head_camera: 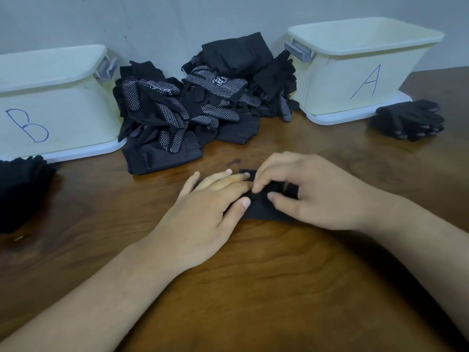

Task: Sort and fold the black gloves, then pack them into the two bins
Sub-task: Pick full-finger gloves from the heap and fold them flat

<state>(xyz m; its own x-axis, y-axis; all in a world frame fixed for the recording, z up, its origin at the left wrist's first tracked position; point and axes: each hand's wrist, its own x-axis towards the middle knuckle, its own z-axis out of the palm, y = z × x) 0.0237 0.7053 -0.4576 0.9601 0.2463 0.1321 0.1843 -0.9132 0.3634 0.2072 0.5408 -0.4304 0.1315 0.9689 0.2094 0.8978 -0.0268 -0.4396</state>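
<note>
Mid-fold on 1 black glove [258, 209], flat on table [253, 288], centre front. Left hand [203, 212] pressing it w/ straight fingers; right hand [317, 196] pinching its fabric w/ curled fingers. 2 sorted lots waiting: left stack [20, 191] by bin B [63, 110], right stack [408, 120] by bin A [355, 72]. Big pile [203, 97] btwn bins yet to sort. Bin insides hidden; prob. most work left.

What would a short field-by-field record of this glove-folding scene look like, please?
left hand: fingers straight, pressing the glove on the table
right hand: fingers curled, pinching the same glove
glove pile: heaped between bin B and bin A
left stack: in front of bin B
right stack: beside bin A
bin contents: not visible
</note>
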